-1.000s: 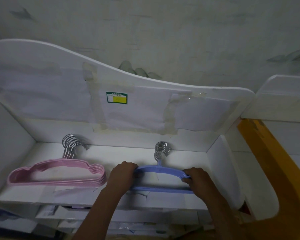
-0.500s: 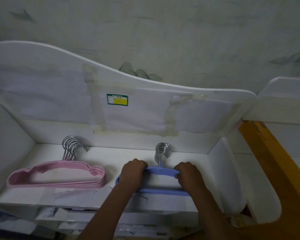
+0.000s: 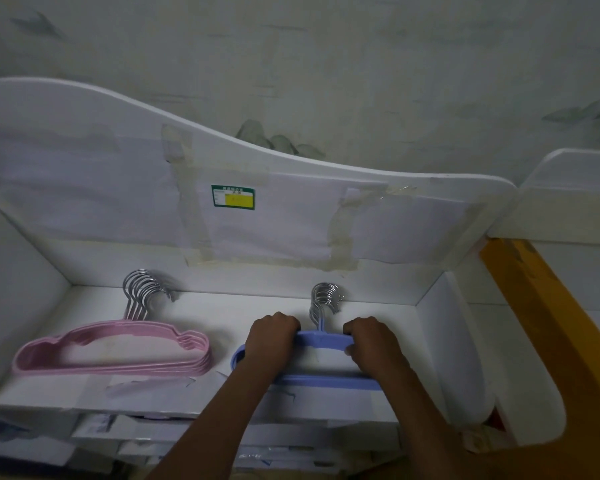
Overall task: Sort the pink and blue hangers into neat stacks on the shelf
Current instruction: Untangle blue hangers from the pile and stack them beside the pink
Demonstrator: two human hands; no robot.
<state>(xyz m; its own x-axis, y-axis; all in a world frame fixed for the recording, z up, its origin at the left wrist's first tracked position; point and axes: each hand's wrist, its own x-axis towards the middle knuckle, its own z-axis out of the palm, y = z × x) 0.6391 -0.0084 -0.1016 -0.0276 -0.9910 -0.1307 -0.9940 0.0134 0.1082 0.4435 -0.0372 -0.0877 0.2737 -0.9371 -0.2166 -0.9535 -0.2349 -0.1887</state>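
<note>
Both grips curled round the blue stack's [image 3: 326, 341] top bar, left hand [image 3: 271, 336], right hand [image 3: 371, 341]. Square edges, align hooks [image 3: 324, 299], set apart from pink stack [image 3: 118, 355] on shelf [image 3: 222, 313].

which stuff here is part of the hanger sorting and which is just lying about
Job: stack of blue plastic hangers, left hand, right hand, stack of pink plastic hangers, white shelf.
Lying about: green and yellow sticker, yellow board.

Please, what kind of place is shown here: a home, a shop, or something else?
Probably a home, perhaps a child's room, though that is uncertain. A white shelf with a wavy back panel holds stacked pink hangers and blue hangers, and the wall behind has leaf-patterned wallpaper.
</note>
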